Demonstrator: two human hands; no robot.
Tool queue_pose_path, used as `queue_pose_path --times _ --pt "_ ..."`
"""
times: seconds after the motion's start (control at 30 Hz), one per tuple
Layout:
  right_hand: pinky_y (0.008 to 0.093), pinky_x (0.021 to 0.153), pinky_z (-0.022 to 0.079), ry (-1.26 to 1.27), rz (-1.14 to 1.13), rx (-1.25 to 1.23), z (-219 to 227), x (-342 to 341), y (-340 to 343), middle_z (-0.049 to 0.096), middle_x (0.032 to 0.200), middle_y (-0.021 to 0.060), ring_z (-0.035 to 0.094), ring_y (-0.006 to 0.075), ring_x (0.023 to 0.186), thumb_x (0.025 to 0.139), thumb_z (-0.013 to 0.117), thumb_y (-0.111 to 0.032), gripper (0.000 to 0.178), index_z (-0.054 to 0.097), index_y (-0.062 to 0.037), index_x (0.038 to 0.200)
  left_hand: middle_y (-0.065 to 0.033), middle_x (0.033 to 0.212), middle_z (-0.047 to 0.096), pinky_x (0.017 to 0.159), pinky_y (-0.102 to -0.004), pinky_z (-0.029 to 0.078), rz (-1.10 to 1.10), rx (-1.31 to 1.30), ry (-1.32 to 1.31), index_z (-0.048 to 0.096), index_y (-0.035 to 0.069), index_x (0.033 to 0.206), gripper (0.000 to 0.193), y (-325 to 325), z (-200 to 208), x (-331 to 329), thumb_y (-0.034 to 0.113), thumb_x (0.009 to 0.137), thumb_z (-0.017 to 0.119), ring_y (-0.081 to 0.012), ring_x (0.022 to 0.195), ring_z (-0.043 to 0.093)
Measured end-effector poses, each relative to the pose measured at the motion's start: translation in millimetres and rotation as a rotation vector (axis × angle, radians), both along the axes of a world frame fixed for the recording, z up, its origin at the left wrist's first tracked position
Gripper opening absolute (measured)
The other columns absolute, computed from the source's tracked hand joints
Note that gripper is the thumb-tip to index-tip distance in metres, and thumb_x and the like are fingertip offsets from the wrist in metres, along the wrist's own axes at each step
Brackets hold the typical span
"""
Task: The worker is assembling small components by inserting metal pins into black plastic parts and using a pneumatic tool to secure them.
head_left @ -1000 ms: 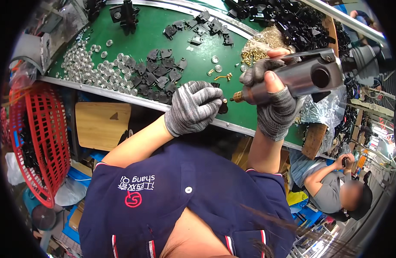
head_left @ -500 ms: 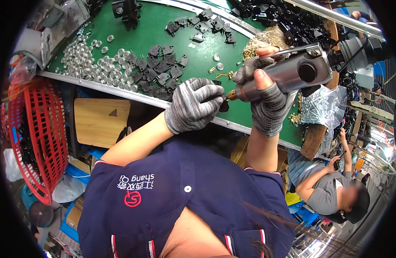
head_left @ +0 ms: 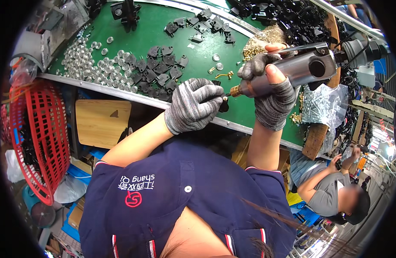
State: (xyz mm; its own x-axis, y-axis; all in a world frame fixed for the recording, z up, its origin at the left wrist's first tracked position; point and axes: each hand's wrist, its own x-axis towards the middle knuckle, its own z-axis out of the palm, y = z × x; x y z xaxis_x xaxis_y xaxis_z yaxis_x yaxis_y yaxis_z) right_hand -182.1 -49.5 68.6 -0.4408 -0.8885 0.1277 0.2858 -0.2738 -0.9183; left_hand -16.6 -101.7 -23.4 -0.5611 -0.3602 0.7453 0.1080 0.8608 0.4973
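We see mostly green, grey and dark blue.
The table (head_left: 137,38) is plain green, and its edge strip (head_left: 99,88) is silver-grey. On the left hand (head_left: 192,105) and the right hand (head_left: 274,105) we find gloves mottled in light and dark grey. The power tool (head_left: 303,68) is metallic grey with a brass-yellow nose (head_left: 235,91); the small piece (head_left: 224,104) at the left fingers is black. We also note silver discs (head_left: 109,71), black parts (head_left: 157,68), a bright red basket (head_left: 48,144) in lattice pattern, and a navy shirt (head_left: 163,223) with red-and-white embroidery and thin white-and-red stripes.
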Motion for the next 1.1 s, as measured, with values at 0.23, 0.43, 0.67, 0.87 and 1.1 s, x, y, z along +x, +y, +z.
queue_pose_path --times 0.23,0.43,0.67,0.87,1.1 --pt "0.0388 0.068 0.054 -0.006 -0.002 -0.019 -11.2 3.0 1.2 0.058 0.082 0.0112 0.061 0.0229 0.072 0.082 0.070 -0.013 0.046 0.051 0.0006 0.121 -0.0091 0.093 0.069 0.063 -0.0387 0.054 0.031 -0.018 0.015 0.069 0.007 0.082 0.015 -0.7 -1.9 -1.3 0.007 0.067 0.072 -0.0273 0.075 0.067" --pt "0.0311 0.061 0.052 0.011 0.100 0.062 -2.1 2.9 4.9 0.063 0.085 0.0108 0.061 0.0160 0.070 0.080 0.073 -0.005 0.044 0.054 -0.0005 0.120 -0.0093 0.093 0.069 0.063 -0.0392 0.053 0.018 -0.001 0.010 0.069 0.007 0.083 0.016 -0.3 -5.6 -0.8 0.007 0.067 0.072 -0.0277 0.076 0.067" --pt "0.0280 0.059 0.049 -0.043 0.273 0.064 -6.0 -9.6 3.7 0.061 0.081 0.0084 0.059 0.0147 0.068 0.077 0.074 -0.009 0.047 0.055 0.0016 0.119 -0.0100 0.094 0.069 0.063 -0.0399 0.053 -0.024 0.020 0.028 0.069 0.007 0.085 0.018 -2.3 -3.5 -0.5 0.006 0.066 0.072 -0.0286 0.075 0.067" --pt "0.0279 0.061 0.049 -0.023 0.259 0.039 -9.1 -10.9 5.7 0.061 0.080 0.0080 0.059 0.0156 0.068 0.075 0.076 -0.012 0.049 0.056 0.0034 0.118 -0.0099 0.093 0.069 0.063 -0.0399 0.053 -0.037 0.043 0.022 0.069 0.007 0.084 0.019 -1.7 -7.8 -0.4 0.006 0.066 0.072 -0.0288 0.075 0.066" --pt "0.0375 0.068 0.050 0.267 0.103 0.098 -24.5 -7.8 14.4 0.053 0.074 0.0071 0.054 0.0181 0.065 0.077 0.075 -0.018 0.048 0.050 -0.0018 0.115 -0.0097 0.093 0.069 0.063 -0.0399 0.053 -0.020 0.039 0.020 0.069 0.007 0.083 0.017 0.8 -5.6 -0.3 0.006 0.067 0.073 -0.0286 0.075 0.066"
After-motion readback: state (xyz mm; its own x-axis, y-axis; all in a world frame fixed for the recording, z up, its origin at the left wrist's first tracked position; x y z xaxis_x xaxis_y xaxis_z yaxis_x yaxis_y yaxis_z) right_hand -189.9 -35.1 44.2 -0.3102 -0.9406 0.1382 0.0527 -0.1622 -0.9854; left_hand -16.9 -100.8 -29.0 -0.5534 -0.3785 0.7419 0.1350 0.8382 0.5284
